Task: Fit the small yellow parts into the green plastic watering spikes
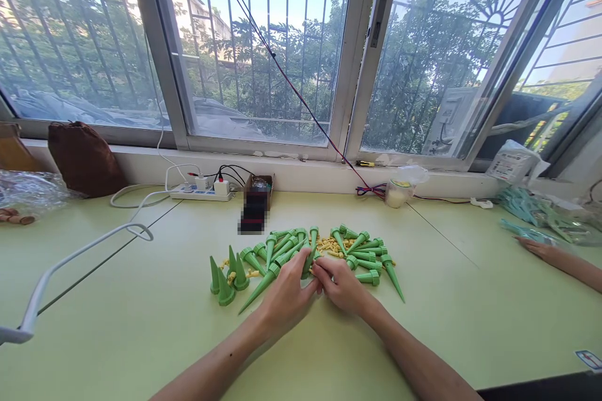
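My left hand [291,285] is closed around a green plastic watering spike [309,258], held point up over the table. Against it, my right hand [339,282] has its fingers pinched together near the spike's lower end; what lies between them is too small to make out. Around both hands lie several more green spikes with ribbed caps, such as a long one [260,288] beside my left wrist and another [392,279] to the right. Small yellow valve-like pieces [332,245] form a heap behind my hands. Several spikes [226,291] stand upright on their caps at the left.
At the back stand a power strip [202,193], a small box [263,185] and a jar [398,193]. A white metal arm [51,269] reaches in from the left. Another person's hand [538,249] rests at right by teal plastic packets [522,207].
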